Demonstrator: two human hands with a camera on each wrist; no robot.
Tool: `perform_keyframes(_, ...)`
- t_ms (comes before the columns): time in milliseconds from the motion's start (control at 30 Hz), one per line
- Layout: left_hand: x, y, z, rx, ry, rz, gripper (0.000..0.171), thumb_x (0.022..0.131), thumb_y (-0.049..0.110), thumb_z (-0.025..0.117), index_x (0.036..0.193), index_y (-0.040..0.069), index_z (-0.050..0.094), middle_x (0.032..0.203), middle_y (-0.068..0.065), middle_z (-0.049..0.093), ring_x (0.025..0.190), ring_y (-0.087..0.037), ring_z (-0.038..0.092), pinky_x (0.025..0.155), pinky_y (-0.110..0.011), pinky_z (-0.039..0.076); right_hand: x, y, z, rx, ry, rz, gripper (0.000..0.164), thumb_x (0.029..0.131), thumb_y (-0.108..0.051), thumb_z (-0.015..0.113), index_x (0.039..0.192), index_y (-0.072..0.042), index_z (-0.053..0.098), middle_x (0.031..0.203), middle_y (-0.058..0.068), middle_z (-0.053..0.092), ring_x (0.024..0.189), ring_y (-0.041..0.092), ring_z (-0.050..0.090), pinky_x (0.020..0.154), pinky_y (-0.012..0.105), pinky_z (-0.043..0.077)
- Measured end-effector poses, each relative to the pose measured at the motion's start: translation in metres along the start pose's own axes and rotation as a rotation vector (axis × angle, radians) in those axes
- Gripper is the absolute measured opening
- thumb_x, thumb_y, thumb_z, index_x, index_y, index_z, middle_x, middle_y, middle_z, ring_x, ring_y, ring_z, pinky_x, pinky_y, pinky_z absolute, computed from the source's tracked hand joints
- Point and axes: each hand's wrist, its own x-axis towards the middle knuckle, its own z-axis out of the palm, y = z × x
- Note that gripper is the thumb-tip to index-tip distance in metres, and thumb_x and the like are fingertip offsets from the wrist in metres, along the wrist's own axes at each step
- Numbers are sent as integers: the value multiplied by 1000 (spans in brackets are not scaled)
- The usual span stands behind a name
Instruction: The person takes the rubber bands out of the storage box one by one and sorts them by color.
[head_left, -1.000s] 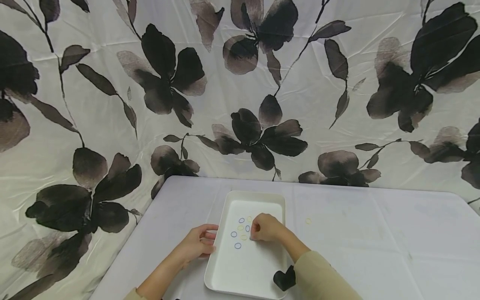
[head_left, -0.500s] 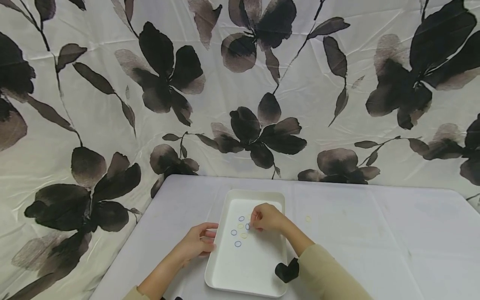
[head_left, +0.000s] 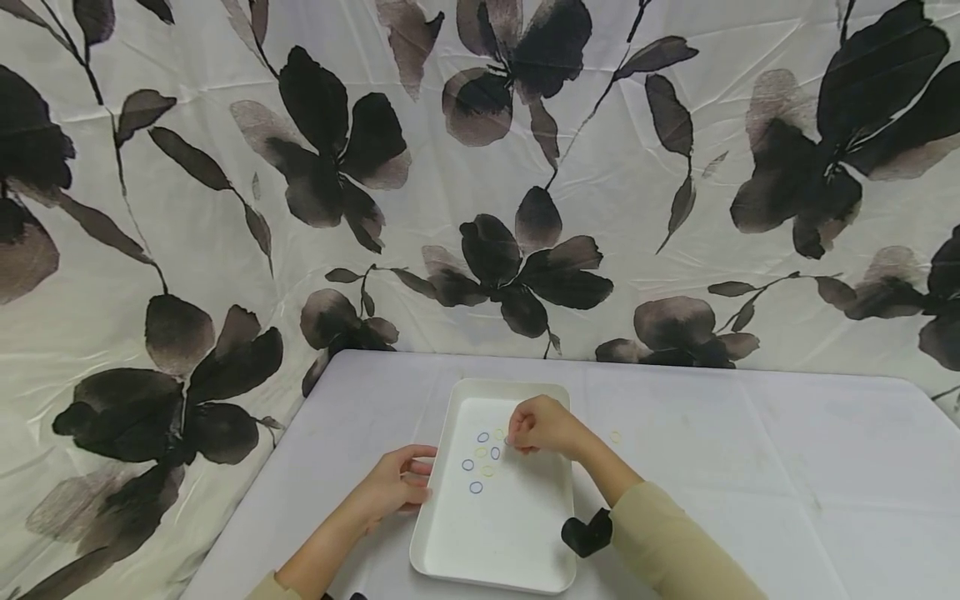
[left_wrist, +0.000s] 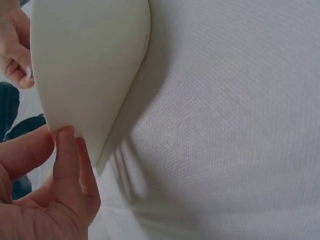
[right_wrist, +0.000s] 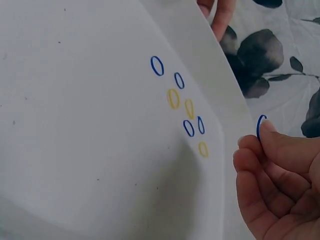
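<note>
My left hand (head_left: 397,483) grips the left rim of a white tray (head_left: 450,558). In the left wrist view, its thumb and fingers (left_wrist: 67,165) pinch the tray's edge. Above the tray's right part, my right hand (head_left: 549,427) pinches a small blue rubber band (right_wrist: 259,125) between thumb and forefinger; the other fingers are curled in. On the tray lie several more blue bands (right_wrist: 157,57) and 3 yellow bands (right_wrist: 173,91), grouped loosely left of the right hand in the head view.
A single yellow band (head_left: 616,437) lies on the white tablecloth (head_left: 750,467) to the right of the tray. A black strap piece (head_left: 587,533) hangs by the right sleeve, over the tray's right rim. Behind the table hangs a floral cloth (head_left: 420,200).
My right hand has moved away from the near bands, toward the tray's far right, with the blue band in its fingertips. The left hand stays on the rim.
</note>
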Motion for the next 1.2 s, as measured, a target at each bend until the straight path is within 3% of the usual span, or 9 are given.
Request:
perform_keyframes(433,0,2,0,7,7,0,59,73,-17,62,128,-5,47,102,-19,53,78,-21,56,64,-36,54,-7,5,-22,80,31,28,5,80,1,68,81,3,63,62,5,59,57,15,57,60,36,53)
perform_keyframes(933,-1,3,1,0,-33,12,59,73,-16,62,129,-7,46,103,-19,54,80,-21,57,64,-35,54,-24,26,-55,98,56,35,6,82,1,66,83,6,63,67,6,62,61,15,58,62,32,54)
perform_keyframes(1200,0,2,0,8,-22,1,59,73,-15,63,128,-5,47,104,-18,54,81,-22,57,66,-35,54,-35,41,-70,74,77,49,7,82,0,66,83,6,63,65,4,60,61,15,58,63,34,54)
